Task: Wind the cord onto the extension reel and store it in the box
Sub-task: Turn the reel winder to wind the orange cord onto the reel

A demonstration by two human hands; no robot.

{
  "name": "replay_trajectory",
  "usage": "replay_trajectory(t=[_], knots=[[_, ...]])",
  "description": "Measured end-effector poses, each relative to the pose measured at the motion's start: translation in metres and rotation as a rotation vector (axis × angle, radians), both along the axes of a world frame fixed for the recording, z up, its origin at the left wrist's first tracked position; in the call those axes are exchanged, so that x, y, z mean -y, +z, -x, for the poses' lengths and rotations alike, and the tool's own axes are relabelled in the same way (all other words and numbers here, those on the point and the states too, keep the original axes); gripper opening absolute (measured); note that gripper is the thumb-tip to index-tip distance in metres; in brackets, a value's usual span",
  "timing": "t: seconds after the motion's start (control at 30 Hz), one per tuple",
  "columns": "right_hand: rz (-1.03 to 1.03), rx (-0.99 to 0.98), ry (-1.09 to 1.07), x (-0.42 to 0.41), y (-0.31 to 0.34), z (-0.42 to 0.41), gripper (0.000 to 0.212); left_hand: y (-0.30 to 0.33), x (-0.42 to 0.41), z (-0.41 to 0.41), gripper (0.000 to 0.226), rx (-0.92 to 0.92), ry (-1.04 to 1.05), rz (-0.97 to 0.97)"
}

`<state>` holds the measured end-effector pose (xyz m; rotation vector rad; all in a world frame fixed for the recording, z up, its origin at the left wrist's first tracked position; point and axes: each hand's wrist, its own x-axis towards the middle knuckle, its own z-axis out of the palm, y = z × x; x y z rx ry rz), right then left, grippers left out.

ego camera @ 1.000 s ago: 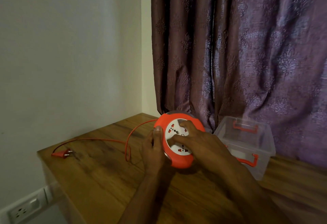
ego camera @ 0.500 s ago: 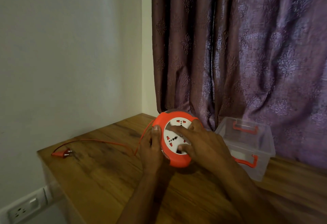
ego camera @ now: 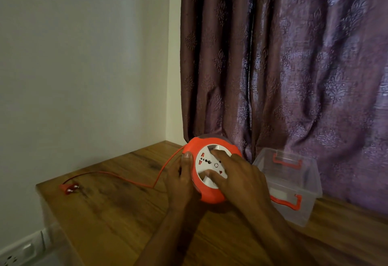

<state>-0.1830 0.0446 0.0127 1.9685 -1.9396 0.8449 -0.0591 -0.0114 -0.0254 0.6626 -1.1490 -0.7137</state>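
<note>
The extension reel [ego camera: 212, 169] is sitting on the surface [ego camera: 117, 209]; the left hand [ego camera: 180, 181] is gripping its rim; the right hand [ego camera: 237, 179] is pressing its white face; the thin cord [ego camera: 130, 179], likely limp, is trailing leftward.

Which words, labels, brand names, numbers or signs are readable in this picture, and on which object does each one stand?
No text can be read anywhere.
White round socket face of the orange extension reel: only socket holes, red shutters and a small ring mark; no letters legible.
Clear plastic box with orange handles: a white patch shows through its wall, too blurred to read.
White wall socket plate: no visible marking.
Orange plug: blurred, nothing legible.
</note>
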Motion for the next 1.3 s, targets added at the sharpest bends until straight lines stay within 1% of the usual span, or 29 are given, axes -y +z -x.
replay_trajectory(t=[0.03, 0.1, 0.13, 0.3, 0.47, 0.6, 0.73, 0.83, 0.93, 1.1, 1.23, 1.3], knots=[[0.007, -0.030, 0.002, -0.001, 0.004, 0.001, 0.059, 0.002, 0.001, 0.001, 0.041, -0.017, -0.012, -0.005], [0.020, -0.120, 0.008, -0.004, 0.012, 0.002, 0.052, 0.006, 0.009, 0.001, 0.031, -0.050, -0.030, -0.012], [0.020, -0.163, 0.025, -0.005, 0.014, 0.002, 0.052, 0.008, 0.013, 0.001, 0.028, -0.062, -0.037, -0.015], [-0.019, -0.254, 0.212, -0.011, 0.015, -0.001, 0.048, 0.006, 0.032, -0.004, 0.023, -0.087, -0.101, -0.035], [-0.082, -0.326, 0.258, -0.010, 0.012, 0.002, 0.053, 0.002, 0.027, -0.010, 0.022, -0.067, -0.087, -0.027], [-0.139, -0.284, 0.260, -0.012, 0.010, 0.001, 0.050, 0.002, 0.022, -0.016, 0.030, 0.030, -0.047, 0.040], [-0.095, -0.312, 0.246, -0.014, 0.013, -0.001, 0.046, 0.003, 0.023, -0.017, 0.023, 0.081, -0.016, 0.070], [-0.076, -0.306, 0.238, -0.016, 0.017, -0.001, 0.041, 0.004, 0.024, -0.017, 0.025, 0.103, -0.029, 0.101], [-0.052, -0.308, 0.192, -0.014, 0.017, -0.001, 0.044, 0.007, 0.022, -0.017, 0.023, 0.098, -0.024, 0.119], [0.029, -0.203, 0.141, -0.011, 0.014, -0.004, 0.040, 0.015, 0.013, -0.016, 0.033, 0.079, -0.024, 0.129], [0.088, -0.163, 0.090, -0.007, 0.008, -0.007, 0.041, 0.011, 0.018, -0.014, 0.022, 0.066, -0.038, 0.126], [0.092, -0.113, 0.057, -0.004, 0.006, -0.007, 0.043, 0.009, 0.020, -0.014, 0.022, 0.060, -0.035, 0.156]])
